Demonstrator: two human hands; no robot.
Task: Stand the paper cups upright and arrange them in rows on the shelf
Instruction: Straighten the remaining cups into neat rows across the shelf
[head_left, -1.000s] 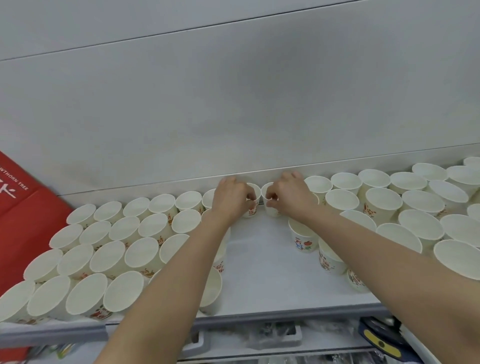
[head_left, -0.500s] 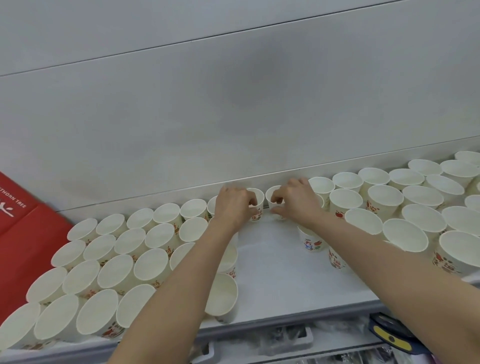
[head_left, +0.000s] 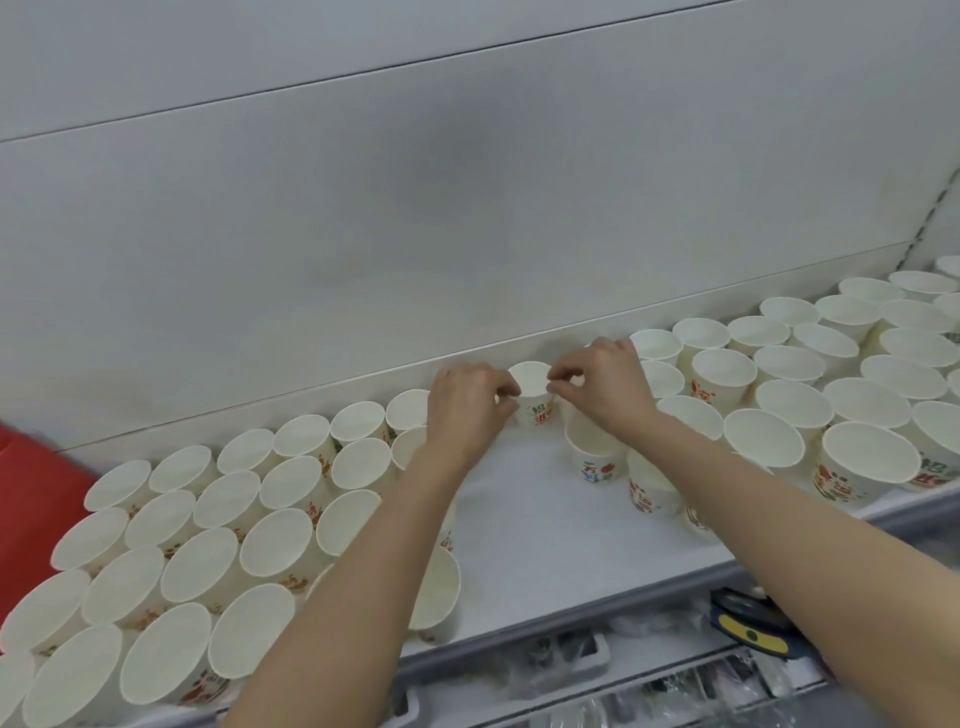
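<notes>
Both hands pinch one upright paper cup (head_left: 535, 397) at the back of the white shelf (head_left: 524, 519), left hand (head_left: 470, 402) and right hand (head_left: 602, 384) on opposite sides, apparently at its rim, between two groups of standing cups.

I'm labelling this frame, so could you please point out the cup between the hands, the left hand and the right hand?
cup between the hands (head_left: 535, 402): head view, on its printed side wall.
left hand (head_left: 465, 410): head view, back of the hand.
right hand (head_left: 605, 387): head view, back of the hand.
</notes>
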